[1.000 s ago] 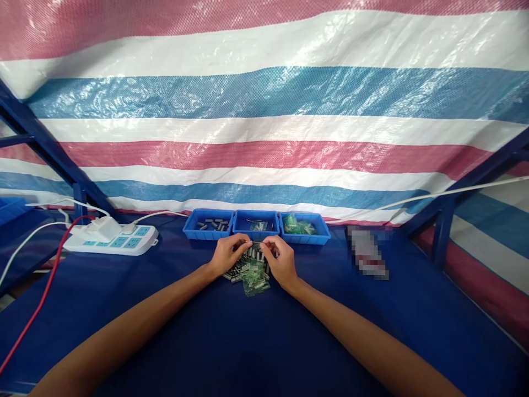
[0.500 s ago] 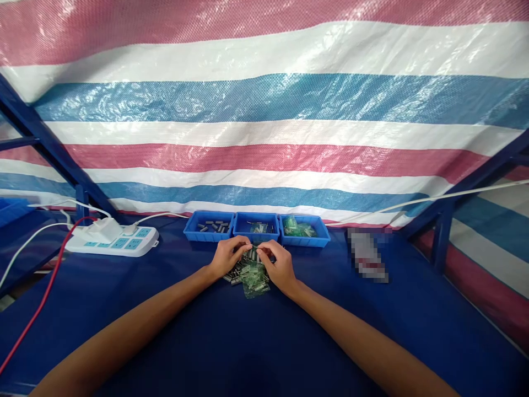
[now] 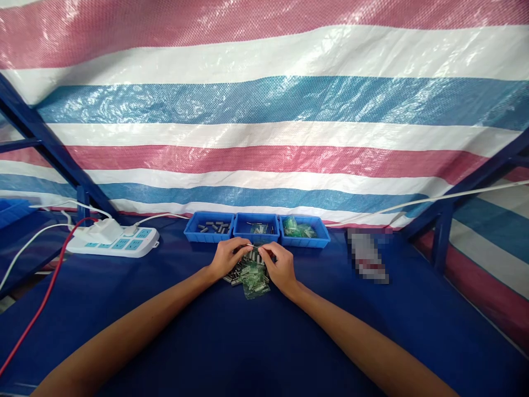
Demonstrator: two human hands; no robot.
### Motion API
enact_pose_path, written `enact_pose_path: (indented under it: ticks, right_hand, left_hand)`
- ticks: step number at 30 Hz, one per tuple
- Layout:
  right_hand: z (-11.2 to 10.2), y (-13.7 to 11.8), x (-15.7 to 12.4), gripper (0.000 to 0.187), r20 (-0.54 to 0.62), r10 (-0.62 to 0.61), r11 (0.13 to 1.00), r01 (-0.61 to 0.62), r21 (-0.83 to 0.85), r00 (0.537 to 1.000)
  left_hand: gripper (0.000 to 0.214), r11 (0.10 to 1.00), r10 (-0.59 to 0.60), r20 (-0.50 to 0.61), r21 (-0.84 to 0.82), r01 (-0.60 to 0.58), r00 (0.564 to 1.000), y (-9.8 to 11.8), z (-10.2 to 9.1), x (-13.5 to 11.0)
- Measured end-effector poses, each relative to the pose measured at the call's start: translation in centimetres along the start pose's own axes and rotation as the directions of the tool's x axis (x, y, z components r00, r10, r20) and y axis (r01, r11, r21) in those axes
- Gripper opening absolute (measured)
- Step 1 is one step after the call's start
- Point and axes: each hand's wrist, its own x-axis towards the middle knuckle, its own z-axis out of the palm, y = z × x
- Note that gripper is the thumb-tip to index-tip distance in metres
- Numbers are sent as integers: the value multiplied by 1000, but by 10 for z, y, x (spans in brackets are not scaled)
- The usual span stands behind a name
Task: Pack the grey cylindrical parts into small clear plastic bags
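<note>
My left hand (image 3: 228, 256) and my right hand (image 3: 279, 264) meet over a heap of small grey parts and clear green bags (image 3: 252, 275) on the blue cloth. Both hands are closed in a pinch, fingertips almost touching, on a tiny thin piece I cannot make out. Just behind them stand three blue trays in a row: the left tray (image 3: 209, 227) holds dark grey parts, the middle tray (image 3: 257, 226) holds a few parts, and the right tray (image 3: 305, 229) holds green bags.
A white power strip (image 3: 118, 241) with plugs, white cables and a red cable (image 3: 37, 304) lies at the left. A blurred flat object (image 3: 367, 256) lies to the right. Blue frame bars (image 3: 444, 231) and a striped tarp (image 3: 264, 110) close the back.
The pinching fingertips of both hands have drawn slightly closer together; the arms and the heap stay in place.
</note>
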Motion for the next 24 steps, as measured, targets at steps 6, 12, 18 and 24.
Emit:
enact_pose_path:
  ticks: [6,12,18,24]
  right_hand:
    - [1,2,0,30,43,33,998,-31,-58,999]
    - [4,5,-2,32,64,28,997,-23,-68,998]
    - [4,6,-3,35,72,-4,995,11,-100,997]
    - [3,5,-2,32,80,-27,996,34,-87,996]
  left_hand:
    - [24,1000,24,7,16,-24,1000,4,-3,1]
    - [25,999,36,24,37,-37,999,5,-3,1]
    - [25,999,17,20,34,-18,1000,4,-1,1]
    - [28,1000,-1,17,27,0,1000,3,-1,1]
